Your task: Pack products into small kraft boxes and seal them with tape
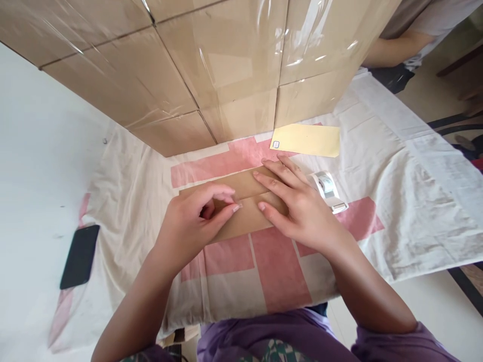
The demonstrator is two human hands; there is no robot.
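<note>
A folded piece of brown kraft paper (247, 217) lies flat on the cloth, a seam running along its length. My left hand (199, 216) is over its left part, thumb and fingertips pinching a small piece of clear tape (237, 203). Spread across the right part of the paper, my right hand (298, 201) presses it down with fingers apart. Just beyond that hand, partly hidden by it, stands a white tape dispenser (327, 187) with a roll in it.
Plastic-wrapped cardboard boxes (226, 75) are stacked along the back. A yellow paper piece (307, 140) with a small label lies before them. At the left is a black phone (80, 256). A white and pink cloth (281, 266) covers the table. Another person's arm (396, 49) shows at upper right.
</note>
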